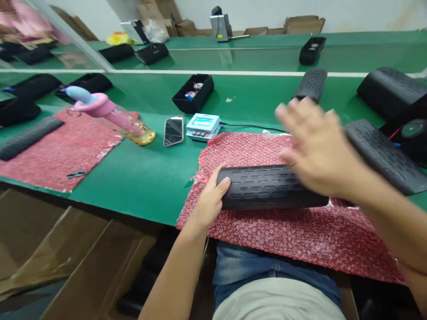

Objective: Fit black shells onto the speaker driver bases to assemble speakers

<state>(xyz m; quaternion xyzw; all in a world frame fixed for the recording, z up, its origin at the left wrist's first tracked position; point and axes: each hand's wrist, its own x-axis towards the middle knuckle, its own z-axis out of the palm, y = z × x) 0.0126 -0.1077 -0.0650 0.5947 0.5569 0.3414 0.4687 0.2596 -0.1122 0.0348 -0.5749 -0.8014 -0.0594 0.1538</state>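
A black portable speaker casing with a raised pattern of long slots lies across a sheet of red bubble wrap. My left hand grips its left end, with the thumb on top. Above its right end hovers my right hand, blurred by motion, with the fingers stretched out and nothing in them. Part of the casing's right end is hidden behind that hand. Just beyond the wrap stands a small light-blue meter with a lit screen and a cable running right. A phone lies beside it.
An open black shell with wires inside stands farther back. Patterned black panels and a shell with a speaker driver crowd the right. At left are a pink-topped bottle and another bubble-wrap sheet. Cardboard boxes sit below the bench.
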